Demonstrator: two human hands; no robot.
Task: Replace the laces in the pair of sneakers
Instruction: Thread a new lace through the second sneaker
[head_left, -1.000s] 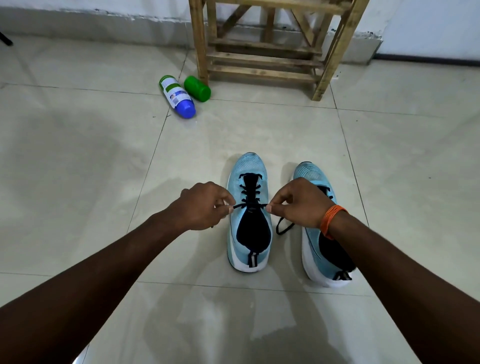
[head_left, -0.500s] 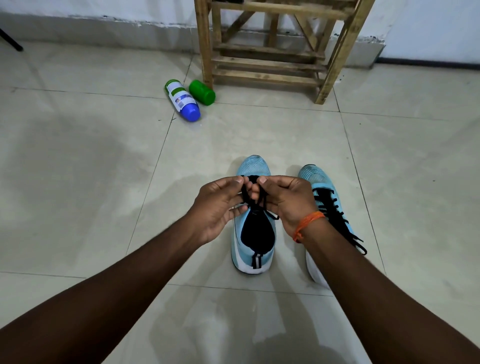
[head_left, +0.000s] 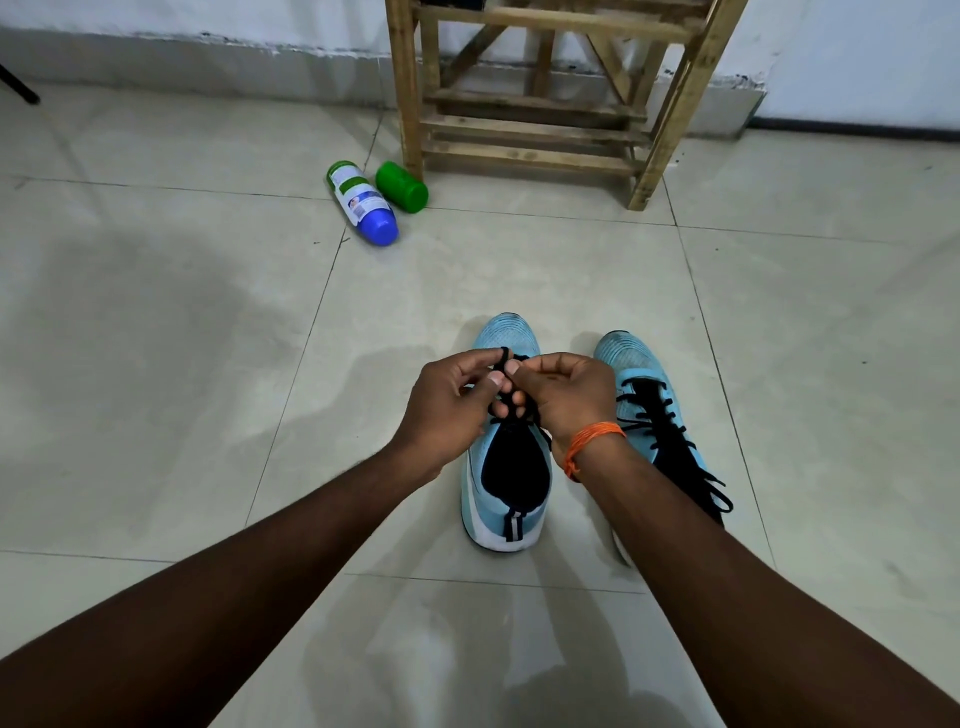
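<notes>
**A:** How much of the relacing can be judged done?

**B:** The right-side sneaker (head_left: 636, 364) is seen threaded with black lace to the top, with the ends trailing untied by the heel. The sneaker under the hands (head_left: 506, 499) is judged unfinished. Its black lace (head_left: 503, 356) is pinched above the tongue by the left hand (head_left: 447, 405) and the right hand (head_left: 566, 395), fingers curled round it. The eyelets are hidden.

**A:** And the containers?

**B:** By the leg of a wooden rack (head_left: 530, 104), a blue-capped bottle (head_left: 363, 202) and a smaller green jar (head_left: 401, 187) are laid on their sides. Their contents cannot be told.
</notes>
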